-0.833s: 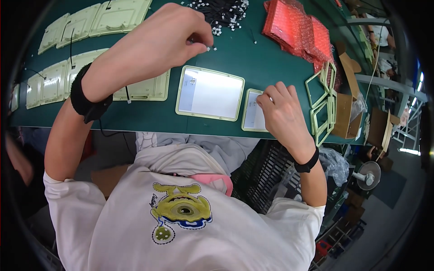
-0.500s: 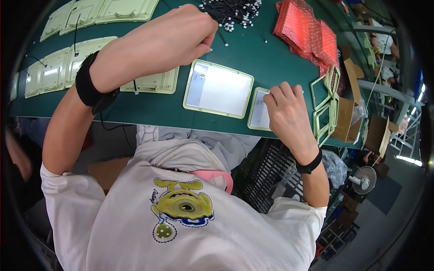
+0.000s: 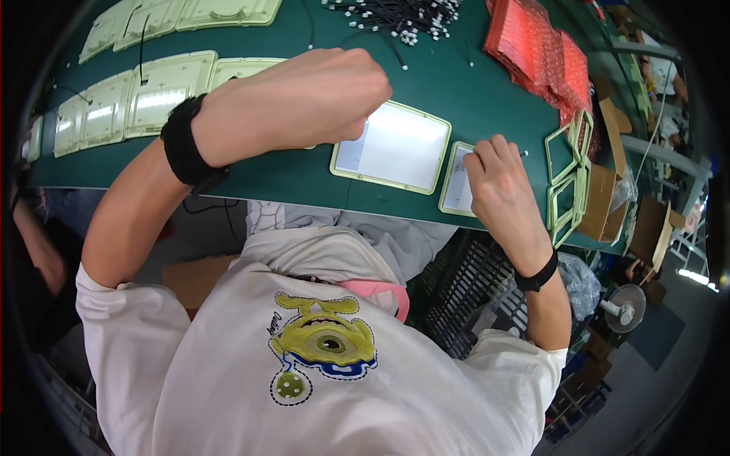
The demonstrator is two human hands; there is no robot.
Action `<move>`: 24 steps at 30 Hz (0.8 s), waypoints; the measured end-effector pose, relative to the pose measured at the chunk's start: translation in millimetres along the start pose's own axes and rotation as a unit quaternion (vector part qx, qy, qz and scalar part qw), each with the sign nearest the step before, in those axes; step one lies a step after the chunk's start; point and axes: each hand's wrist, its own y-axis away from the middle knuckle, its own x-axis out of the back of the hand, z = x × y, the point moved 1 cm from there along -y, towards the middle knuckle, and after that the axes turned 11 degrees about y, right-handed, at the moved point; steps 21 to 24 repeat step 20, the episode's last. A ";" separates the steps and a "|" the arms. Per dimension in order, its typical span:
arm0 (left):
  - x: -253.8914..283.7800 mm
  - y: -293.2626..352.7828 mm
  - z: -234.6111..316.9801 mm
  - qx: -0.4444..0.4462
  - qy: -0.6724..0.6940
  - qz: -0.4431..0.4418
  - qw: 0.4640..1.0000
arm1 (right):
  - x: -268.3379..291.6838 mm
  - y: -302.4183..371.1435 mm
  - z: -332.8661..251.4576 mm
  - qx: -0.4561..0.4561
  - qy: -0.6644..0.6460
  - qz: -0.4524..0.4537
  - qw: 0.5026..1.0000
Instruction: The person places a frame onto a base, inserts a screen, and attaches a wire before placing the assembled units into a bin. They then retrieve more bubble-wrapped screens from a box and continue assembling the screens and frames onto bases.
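Observation:
My left hand (image 3: 308, 95) is closed, its fingertips turned down at the upper left part of a white panel in a pale green frame (image 3: 407, 144). Whatever it pinches is hidden. My right hand (image 3: 506, 186) is also closed, over the right side of a second such panel (image 3: 458, 182). A small white tip (image 3: 524, 153) sticks out beside its fingers; the rest of that thing I cannot make out. Both panels lie flat on the green table (image 3: 296, 178), close to its near edge.
Several pale green casings (image 3: 171, 87), some with black cables, lie at the left. A pile of black cables with white connectors (image 3: 411, 17) sits at the back. Red bubble-wrap packs (image 3: 532, 57), pale green frames (image 3: 564, 175) and a cardboard box (image 3: 601, 197) are at the right.
The view has shifted slightly, moving the scene rightward. My left hand has come down from beyond the larger panel's upper left corner onto that part of it. My right hand stays over the second panel.

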 end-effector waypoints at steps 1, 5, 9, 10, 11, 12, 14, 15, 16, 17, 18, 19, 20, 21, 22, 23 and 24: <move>-3.5 0.8 -1.8 -0.016 -0.001 0.011 1.000 | -0.9 0.2 1.8 0.001 -0.009 0.002 1.000; -8.9 -2.0 -2.1 -0.028 -0.016 0.037 0.999 | 0.2 2.4 4.5 -0.002 -0.011 0.015 1.000; -6.0 -5.8 0.7 -0.017 -0.031 0.029 0.999 | 0.8 4.3 3.1 -0.012 0.005 0.028 1.000; -6.0 -8.0 2.0 -0.012 -0.032 0.023 0.999 | -0.4 5.9 3.1 -0.013 0.013 0.030 0.999; -5.9 -9.9 4.2 -0.017 -0.035 0.014 0.999 | -2.5 7.4 3.7 -0.023 0.009 0.030 0.999; -5.5 -11.2 6.7 -0.014 -0.041 0.011 0.999 | -5.1 8.5 4.0 -0.022 0.011 0.037 0.999; -3.8 -11.8 11.8 -0.004 -0.054 0.009 0.999 | -8.6 9.5 4.2 -0.016 0.016 0.054 0.998; -3.8 -12.8 13.7 -0.006 -0.057 0.001 0.998 | -9.4 10.3 4.4 -0.023 0.011 0.055 0.998; -3.8 -13.6 15.0 -0.003 -0.062 -0.002 0.998 | -9.6 11.0 4.5 -0.024 0.012 0.056 0.998; -3.8 -14.5 16.1 0.000 -0.066 -0.006 0.998 | -9.7 11.5 4.6 -0.024 0.014 0.056 0.998; -4.0 -14.6 17.2 0.004 -0.070 -0.008 0.998 | -9.7 11.9 4.4 -0.024 0.015 0.056 0.998; -4.0 -14.9 18.3 0.015 -0.076 -0.017 0.997 | -10.1 12.3 3.9 -0.025 0.017 0.056 0.998; -3.8 -15.6 19.6 0.026 -0.082 -0.025 0.996 | -10.6 12.7 3.3 -0.027 0.019 0.056 0.998; -3.8 -15.6 19.6 0.026 -0.082 -0.025 0.996 | -10.6 12.7 3.3 -0.027 0.019 0.056 0.998; -3.8 -15.6 19.6 0.026 -0.082 -0.025 0.996 | -10.6 12.7 3.3 -0.027 0.019 0.056 0.998; -3.8 -15.6 19.6 0.026 -0.082 -0.025 0.996 | -10.6 12.7 3.3 -0.027 0.019 0.056 0.998; -3.8 -15.6 19.6 0.026 -0.082 -0.025 0.996 | -10.6 12.7 3.3 -0.027 0.019 0.056 0.998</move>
